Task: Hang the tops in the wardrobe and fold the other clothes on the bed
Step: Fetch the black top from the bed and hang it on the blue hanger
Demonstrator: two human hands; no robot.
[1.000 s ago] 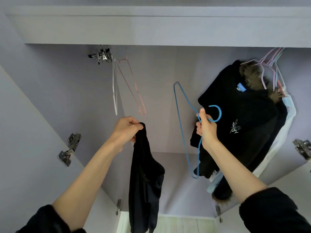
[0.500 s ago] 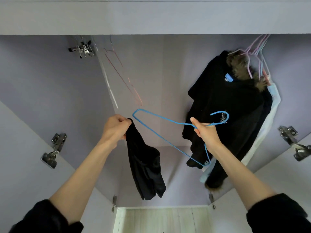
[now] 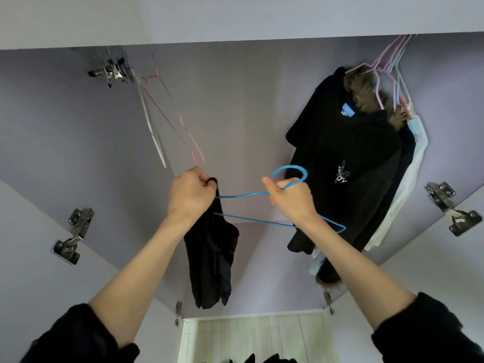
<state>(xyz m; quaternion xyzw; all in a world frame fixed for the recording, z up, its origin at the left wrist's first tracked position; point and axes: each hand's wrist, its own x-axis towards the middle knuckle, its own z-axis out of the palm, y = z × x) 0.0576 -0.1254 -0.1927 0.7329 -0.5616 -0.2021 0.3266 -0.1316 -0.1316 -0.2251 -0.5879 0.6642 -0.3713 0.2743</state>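
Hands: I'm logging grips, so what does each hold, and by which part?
Left hand grips the black top by its upper end; right hand holds the blue hanger at the neck below its hook.

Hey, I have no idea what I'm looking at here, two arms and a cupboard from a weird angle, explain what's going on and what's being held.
There is no machine here: these are a person's own two arms, filmed by a wide-angle camera worn on their head, so you see what they see. They face into an open pale lilac wardrobe.

The left hand grips the top of a limp black garment, which hangs down from it. The right hand holds a thin blue wire hanger just below its hook, with the hanger's left end reaching the garment.

To the right, a black fur-trimmed coat and a white garment hang inside. To the upper left hang empty pink and white wire hangers, blurred. Metal door hinges sit on both sides.
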